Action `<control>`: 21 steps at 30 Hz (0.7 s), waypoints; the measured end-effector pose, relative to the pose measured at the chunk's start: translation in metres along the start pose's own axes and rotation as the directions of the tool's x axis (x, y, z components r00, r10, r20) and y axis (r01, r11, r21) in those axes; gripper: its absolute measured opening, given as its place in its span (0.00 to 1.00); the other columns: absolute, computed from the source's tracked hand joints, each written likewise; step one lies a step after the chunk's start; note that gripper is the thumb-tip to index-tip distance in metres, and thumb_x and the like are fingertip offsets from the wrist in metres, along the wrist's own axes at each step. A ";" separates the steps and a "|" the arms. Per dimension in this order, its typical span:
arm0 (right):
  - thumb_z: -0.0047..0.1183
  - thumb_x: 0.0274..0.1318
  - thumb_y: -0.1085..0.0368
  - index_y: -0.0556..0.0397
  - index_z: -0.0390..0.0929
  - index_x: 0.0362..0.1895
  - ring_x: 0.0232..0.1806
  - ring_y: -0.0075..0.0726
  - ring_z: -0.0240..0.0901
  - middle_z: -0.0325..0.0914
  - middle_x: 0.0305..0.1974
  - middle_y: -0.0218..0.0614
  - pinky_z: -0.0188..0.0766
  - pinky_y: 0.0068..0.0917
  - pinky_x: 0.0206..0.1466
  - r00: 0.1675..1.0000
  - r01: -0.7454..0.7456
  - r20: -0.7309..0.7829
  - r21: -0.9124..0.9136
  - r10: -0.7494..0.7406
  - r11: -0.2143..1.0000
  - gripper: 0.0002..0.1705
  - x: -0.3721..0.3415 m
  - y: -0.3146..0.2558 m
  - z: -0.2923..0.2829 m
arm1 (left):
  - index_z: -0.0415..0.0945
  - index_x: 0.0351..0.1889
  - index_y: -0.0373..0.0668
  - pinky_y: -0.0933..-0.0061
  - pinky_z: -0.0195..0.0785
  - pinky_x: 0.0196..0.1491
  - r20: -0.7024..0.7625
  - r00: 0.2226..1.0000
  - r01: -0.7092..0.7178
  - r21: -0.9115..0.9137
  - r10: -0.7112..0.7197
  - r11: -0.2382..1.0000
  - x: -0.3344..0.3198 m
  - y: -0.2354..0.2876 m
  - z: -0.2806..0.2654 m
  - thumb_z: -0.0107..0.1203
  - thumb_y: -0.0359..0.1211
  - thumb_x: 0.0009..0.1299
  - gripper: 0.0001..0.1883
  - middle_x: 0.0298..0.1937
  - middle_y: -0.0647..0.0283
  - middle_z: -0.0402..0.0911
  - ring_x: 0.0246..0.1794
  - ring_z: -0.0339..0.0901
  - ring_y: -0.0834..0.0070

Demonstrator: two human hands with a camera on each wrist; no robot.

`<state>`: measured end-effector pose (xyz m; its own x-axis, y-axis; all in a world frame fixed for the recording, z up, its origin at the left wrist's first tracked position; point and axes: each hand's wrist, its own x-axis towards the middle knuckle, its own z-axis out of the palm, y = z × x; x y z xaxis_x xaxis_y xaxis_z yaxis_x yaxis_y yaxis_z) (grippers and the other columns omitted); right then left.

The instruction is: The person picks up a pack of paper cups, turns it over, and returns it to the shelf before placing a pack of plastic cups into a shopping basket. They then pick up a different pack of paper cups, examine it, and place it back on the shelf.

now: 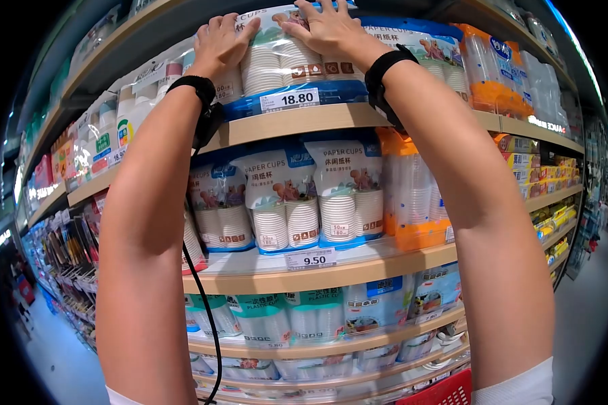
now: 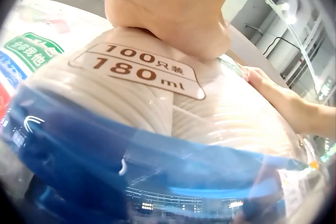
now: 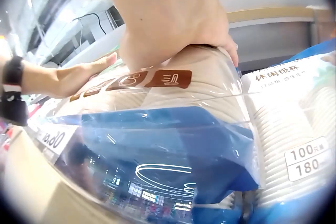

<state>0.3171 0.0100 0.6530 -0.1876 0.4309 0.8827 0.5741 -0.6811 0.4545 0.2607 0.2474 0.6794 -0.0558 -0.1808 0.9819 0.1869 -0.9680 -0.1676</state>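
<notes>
A large clear pack of paper cups with a blue base stands on the upper shelf above the 18.80 tag. My left hand lies on its upper left side, fingers spread and thumb toward the middle. On the upper right side rests my right hand, also with spread fingers. The left wrist view shows the pack's cups below the heel of my left hand. In the right wrist view my right hand touches the pack; its fingertips are mostly hidden.
A similar cup pack and orange-trimmed cups stand to the right. Smaller cup packs line the shelf below, above a shelf edge. A red basket is at the bottom, and a black cable hangs by my left arm.
</notes>
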 end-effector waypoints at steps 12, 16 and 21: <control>0.58 0.44 0.30 0.50 0.53 0.72 0.68 0.75 0.49 0.50 0.68 0.66 0.53 0.59 0.68 1.000 0.019 0.022 0.036 -0.020 0.999 0.58 -0.013 0.027 -0.013 | 0.59 0.71 0.70 0.36 0.40 0.71 0.054 0.948 -0.312 -0.051 0.314 0.949 -0.040 -0.002 -0.034 0.45 0.72 0.62 0.41 0.75 0.35 0.43 0.75 0.40 0.36; 0.61 0.47 0.39 0.56 0.68 0.60 0.55 0.64 0.71 0.69 0.56 0.64 0.71 0.49 0.54 0.970 -0.046 0.239 0.000 0.045 0.999 0.44 -0.062 -0.003 -0.059 | 0.64 0.69 0.68 0.48 0.57 0.67 0.128 0.902 -0.429 0.176 0.412 0.886 -0.095 0.053 -0.079 0.50 0.59 0.70 0.30 0.72 0.43 0.55 0.71 0.55 0.44; 0.60 0.47 0.30 0.67 0.74 0.43 0.34 0.50 0.82 0.80 0.29 0.53 0.78 0.35 0.35 0.979 -0.129 0.150 -0.068 0.138 0.989 0.45 -0.064 0.019 -0.015 | 0.63 0.70 0.63 0.55 0.67 0.61 0.303 0.871 -0.434 0.100 0.388 0.895 -0.116 0.069 -0.073 0.45 0.54 0.74 0.27 0.68 0.44 0.63 0.62 0.67 0.46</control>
<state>0.3280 -0.0397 0.6070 0.0155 0.4164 0.9090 0.5383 -0.7696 0.3434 0.2083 0.1892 0.5475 0.3209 -0.4800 0.8164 0.2898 -0.7709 -0.5672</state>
